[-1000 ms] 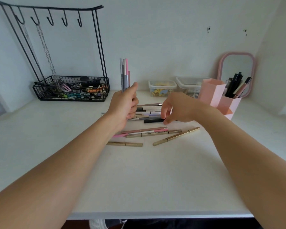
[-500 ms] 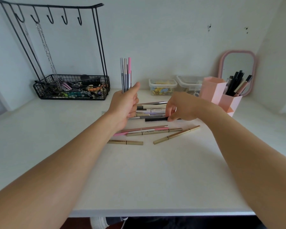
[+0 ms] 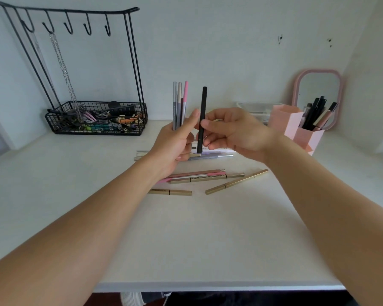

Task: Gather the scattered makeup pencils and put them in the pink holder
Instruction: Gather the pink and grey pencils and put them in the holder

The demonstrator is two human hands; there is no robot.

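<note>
My left hand (image 3: 171, 144) grips an upright bunch of pencils (image 3: 179, 102), silver, beige and pink. Beside it, my right hand (image 3: 234, 134) pinches a black pencil (image 3: 202, 115) and holds it upright, close to the left thumb. Several pencils lie on the white desk: a gold pencil (image 3: 237, 181) at an angle, a short gold pencil (image 3: 170, 192), a pink and gold cluster (image 3: 206, 175), and silver ones (image 3: 210, 156) partly hidden behind my hands. The pink holder (image 3: 296, 127) stands at the back right with dark pencils (image 3: 314, 113) in one compartment.
A black wire basket (image 3: 95, 120) of small items, with a hook rack (image 3: 69, 12) and hanging chain, stands at the back left. A pink-framed mirror (image 3: 318, 93) leans behind the holder. Clear plastic boxes (image 3: 257, 107) sit behind my right hand. The desk's front edge (image 3: 208, 286) is near.
My right hand picked the black pencil up off the desk and raised it upright next to the bunch in my left hand. The left hand stayed almost in place.
</note>
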